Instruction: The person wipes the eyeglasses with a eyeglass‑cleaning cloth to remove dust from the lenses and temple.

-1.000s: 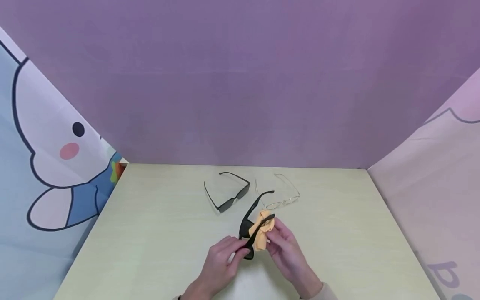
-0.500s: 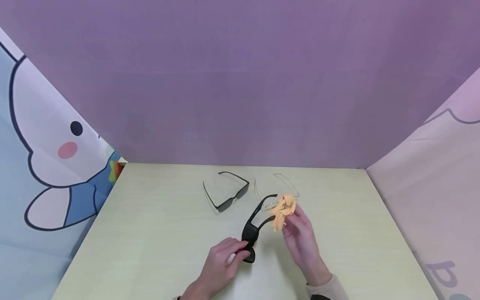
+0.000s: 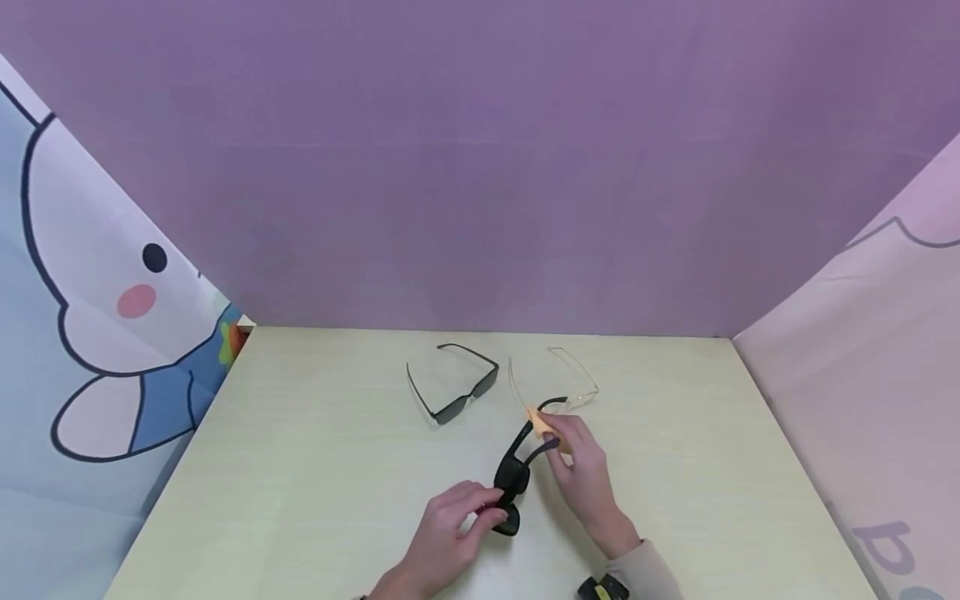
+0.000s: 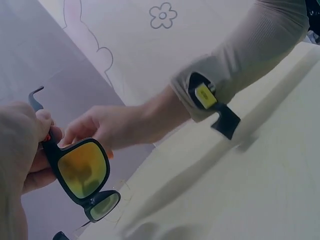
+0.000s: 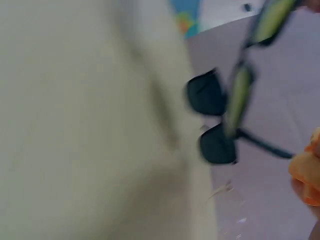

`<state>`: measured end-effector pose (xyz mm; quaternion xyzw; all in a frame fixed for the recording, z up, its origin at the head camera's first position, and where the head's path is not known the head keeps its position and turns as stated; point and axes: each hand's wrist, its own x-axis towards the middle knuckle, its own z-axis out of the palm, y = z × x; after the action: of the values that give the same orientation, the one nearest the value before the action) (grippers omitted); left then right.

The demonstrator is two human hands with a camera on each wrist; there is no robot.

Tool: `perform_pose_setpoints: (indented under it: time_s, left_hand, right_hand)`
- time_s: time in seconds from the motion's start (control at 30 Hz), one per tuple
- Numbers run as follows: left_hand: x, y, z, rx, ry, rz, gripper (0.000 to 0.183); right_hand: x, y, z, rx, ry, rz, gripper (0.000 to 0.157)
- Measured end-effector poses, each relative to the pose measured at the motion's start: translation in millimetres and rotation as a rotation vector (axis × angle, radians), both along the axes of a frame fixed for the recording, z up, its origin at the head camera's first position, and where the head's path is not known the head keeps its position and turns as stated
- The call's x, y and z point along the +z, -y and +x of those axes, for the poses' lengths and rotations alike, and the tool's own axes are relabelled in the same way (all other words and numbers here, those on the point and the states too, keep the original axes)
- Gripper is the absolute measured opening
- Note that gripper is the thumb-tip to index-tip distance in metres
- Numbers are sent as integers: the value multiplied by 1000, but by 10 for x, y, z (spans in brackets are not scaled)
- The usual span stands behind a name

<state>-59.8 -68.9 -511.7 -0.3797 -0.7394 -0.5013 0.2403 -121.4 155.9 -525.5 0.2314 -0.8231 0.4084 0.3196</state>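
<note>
Left hand [image 3: 453,525] had its fingers clamped on the front frame of the black sunglasses [image 3: 512,477], pinching near the bridge, the pair raised off the tabletop [image 3: 300,467]. Both temples were spread and ran from the left fingers forward and toward the right fingers. Right hand [image 3: 585,475] had thumb and fingers together on a bunched orange cloth [image 3: 537,421], which lay across the far temple short of its tip; the near temple's end crossed in front of those same fingers. Left wrist view showed one lens amber, just beside the left fingers. Right wrist view was blurred, the cloth at its edge. On the tabletop beyond the left fingers, well apart from them, lay dark-lensed sunglasses [image 3: 453,410], temples spread. Just beyond the right fingers lay thin-framed clear eyeglasses [image 3: 585,396], partly hidden. Behind the right fingers, a pale sleeve [image 3: 645,575] carried a black wrist device [image 3: 603,588] with a yellow patch.
</note>
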Motion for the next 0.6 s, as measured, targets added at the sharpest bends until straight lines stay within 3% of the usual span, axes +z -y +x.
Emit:
perform_pose_setpoints:
  time_s: [0.1, 0.2, 0.3, 0.43, 0.6]
  left_hand:
    - [-3, -12, 9, -14, -9, -1, 19]
    - [3, -18, 17, -16, -9, -3, 21]
    - [21, -23, 26, -11, -15, -8, 24]
    - [52, -36, 41, -12, -25, -19, 24]
    - [73, -47, 53, -17, -33, -21, 20]
  right_hand:
    - [-87, -18, -25, -42, -86, 92, 21]
    - [-132, -16, -43, -68, -142, 162, 29]
    - [-161, 4, -49, -40, -160, 222, 35]
    - [-187, 25, -26, 5, -141, 311, 26]
    - [-107, -24, -33, -18, -132, 335, 22]
